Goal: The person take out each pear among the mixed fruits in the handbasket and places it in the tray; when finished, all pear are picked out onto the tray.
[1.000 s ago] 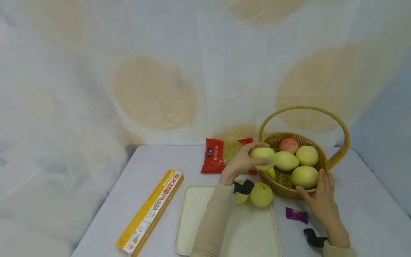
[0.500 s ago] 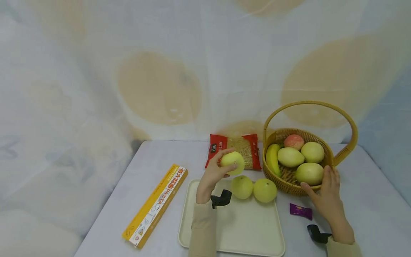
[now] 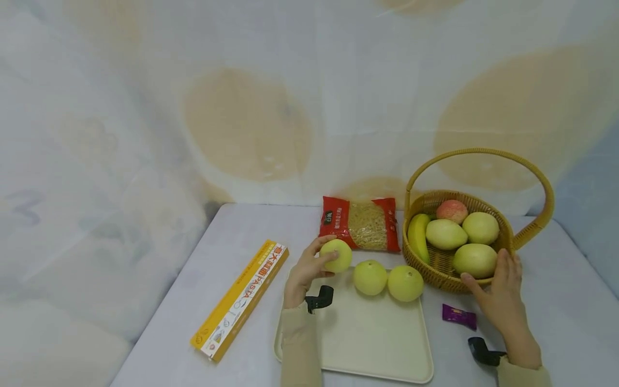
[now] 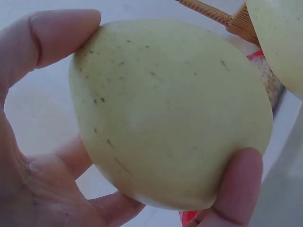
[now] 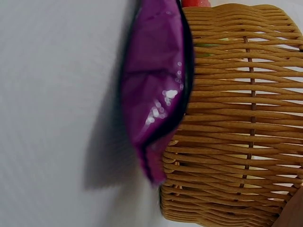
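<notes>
My left hand (image 3: 302,277) pinches a pale yellow-green fruit (image 3: 337,256) over the tray's back left corner. Dark specks dot the fruit's skin in the left wrist view, where the thumb and fingertips press its sides. Two similar fruits (image 3: 370,278) sit side by side at the back of the cream tray (image 3: 372,349). With fairly straight fingers and spread thumb, my right hand (image 3: 508,301) touches the front right rim of the wicker basket (image 3: 435,279). Inside the basket are a banana (image 3: 418,236), a peach (image 3: 452,211) and several pale green fruits (image 3: 475,261).
A purple wrapped candy (image 3: 459,317) lies between the tray and my right wrist. Behind the tray is a red bag of pasta (image 3: 367,223). The long yellow pasta box (image 3: 242,301) lies slanted at the left. The basket's tall handle (image 3: 479,151) arches above it.
My left hand has carried the fruit leftward from the basket to above the tray's back left corner. The right hand stays at the basket rim. The head view has shifted slightly.
</notes>
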The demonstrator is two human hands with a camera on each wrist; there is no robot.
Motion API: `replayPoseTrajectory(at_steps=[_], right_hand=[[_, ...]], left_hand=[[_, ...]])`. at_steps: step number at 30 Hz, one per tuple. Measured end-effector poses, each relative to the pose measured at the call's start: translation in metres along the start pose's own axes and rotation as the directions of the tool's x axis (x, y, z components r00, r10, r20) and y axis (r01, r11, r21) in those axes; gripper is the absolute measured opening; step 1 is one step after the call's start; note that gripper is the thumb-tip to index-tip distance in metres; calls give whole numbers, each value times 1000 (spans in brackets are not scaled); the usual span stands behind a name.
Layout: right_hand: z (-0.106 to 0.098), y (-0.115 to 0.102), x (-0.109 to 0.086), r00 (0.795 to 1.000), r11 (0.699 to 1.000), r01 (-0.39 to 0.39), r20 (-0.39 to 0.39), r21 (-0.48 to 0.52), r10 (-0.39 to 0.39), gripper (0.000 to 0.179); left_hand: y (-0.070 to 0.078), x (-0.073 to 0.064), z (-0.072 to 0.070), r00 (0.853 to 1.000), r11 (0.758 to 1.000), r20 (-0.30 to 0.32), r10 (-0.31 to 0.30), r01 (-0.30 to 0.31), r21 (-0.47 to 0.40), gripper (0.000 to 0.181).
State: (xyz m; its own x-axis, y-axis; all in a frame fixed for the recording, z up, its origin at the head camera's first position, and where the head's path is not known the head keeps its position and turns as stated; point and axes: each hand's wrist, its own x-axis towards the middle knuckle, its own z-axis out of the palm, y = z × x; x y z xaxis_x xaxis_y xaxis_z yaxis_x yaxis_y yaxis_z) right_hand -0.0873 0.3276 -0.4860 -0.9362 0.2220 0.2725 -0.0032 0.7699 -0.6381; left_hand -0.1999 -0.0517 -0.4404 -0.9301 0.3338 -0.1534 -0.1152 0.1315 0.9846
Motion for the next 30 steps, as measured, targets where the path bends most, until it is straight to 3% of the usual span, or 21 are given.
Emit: replayPoseTrajectory(at_steps=[5,15,24,30], right_hand=[[0,0,1,1000,1000,-5,4,0,5,95],[3,2,-1,1000,1000,-12,-5,-5,12,96],[3,2,-1,1000,1000,-21,-4,-12,21,96],[1,1,0,1000,1000,-24,-1,0,24,96]], left_hand=[[-6,3,4,999,999,19,-41,40,34,50],[-9,0,8,996,989,-10,-89,90,116,47],[-4,-5,8,990,957,-46,-133,140,254,47],[1,-10,10,984,923,-101,-149,175,342,52]])
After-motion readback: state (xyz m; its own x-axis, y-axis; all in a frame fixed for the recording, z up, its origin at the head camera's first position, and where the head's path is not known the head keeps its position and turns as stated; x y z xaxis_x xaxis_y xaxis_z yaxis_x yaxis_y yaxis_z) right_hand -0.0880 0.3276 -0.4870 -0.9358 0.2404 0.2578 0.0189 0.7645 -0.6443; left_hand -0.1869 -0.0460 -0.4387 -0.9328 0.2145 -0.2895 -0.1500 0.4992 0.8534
